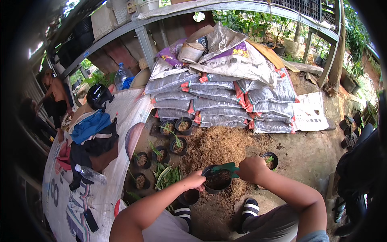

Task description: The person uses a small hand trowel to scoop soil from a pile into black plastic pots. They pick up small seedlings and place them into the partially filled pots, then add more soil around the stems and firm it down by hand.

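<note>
My left hand grips the rim of a black plastic plant pot on its left side. Brown potting mix lies inside that pot. In my right hand is a green hand trowel, its blade across the far rim of the pot. Behind the pot spreads a heap of light-brown coarse growing medium. Beside my left hand stands a smaller black pot, partly hidden by my forearm. A potted fern seedling stands just past my right hand.
Several potted fern seedlings and a bunch of fern fronds sit at left. Stacked filled sacks rise behind the heap. A banner sheet carries clothes, a helmet, a bottle and a phone. People sit far left.
</note>
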`<move>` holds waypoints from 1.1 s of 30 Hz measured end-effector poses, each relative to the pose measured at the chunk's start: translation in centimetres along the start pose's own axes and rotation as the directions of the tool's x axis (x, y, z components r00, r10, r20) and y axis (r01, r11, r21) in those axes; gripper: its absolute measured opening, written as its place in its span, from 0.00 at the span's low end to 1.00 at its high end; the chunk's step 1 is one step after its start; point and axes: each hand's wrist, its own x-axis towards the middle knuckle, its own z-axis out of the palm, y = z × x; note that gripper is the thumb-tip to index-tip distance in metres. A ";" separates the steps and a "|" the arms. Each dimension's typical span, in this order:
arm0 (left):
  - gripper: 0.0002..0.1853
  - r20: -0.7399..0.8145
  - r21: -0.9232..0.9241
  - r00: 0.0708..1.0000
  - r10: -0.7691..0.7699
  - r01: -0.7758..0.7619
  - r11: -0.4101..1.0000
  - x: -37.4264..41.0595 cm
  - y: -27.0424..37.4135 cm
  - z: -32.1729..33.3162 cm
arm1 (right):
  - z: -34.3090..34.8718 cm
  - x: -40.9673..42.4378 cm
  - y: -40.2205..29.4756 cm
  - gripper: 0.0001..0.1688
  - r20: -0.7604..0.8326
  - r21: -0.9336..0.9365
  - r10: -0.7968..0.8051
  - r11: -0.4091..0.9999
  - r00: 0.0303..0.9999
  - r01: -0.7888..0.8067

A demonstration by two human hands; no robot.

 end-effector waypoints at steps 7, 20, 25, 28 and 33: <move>0.30 -0.033 0.028 0.998 -0.046 0.047 0.999 -1.1 1.6 -1.6 | -1.1 -0.3 1.7 0.25 -0.248 -0.002 0.032 0.999 0.968 -0.034; 0.31 -0.370 0.211 0.871 0.323 -0.259 0.942 -0.9 0.5 -7.0 | 3.4 4.9 8.1 0.29 -0.423 0.630 0.306 0.776 0.853 0.034; 0.30 -0.363 0.233 0.886 0.289 -0.214 0.949 -1.4 1.7 -4.5 | 3.3 4.1 5.5 0.29 -0.046 0.793 0.107 0.609 0.993 -0.029; 0.30 -0.316 0.281 0.891 0.325 -0.240 0.929 -0.9 1.4 -4.7 | 3.8 3.8 4.8 0.32 -0.098 0.714 0.012 0.697 0.995 0.061; 0.31 -0.418 0.371 0.817 0.397 -0.245 0.896 0.2 -0.4 -5.0 | 3.6 3.2 3.8 0.33 -0.109 0.676 0.006 0.733 0.994 0.070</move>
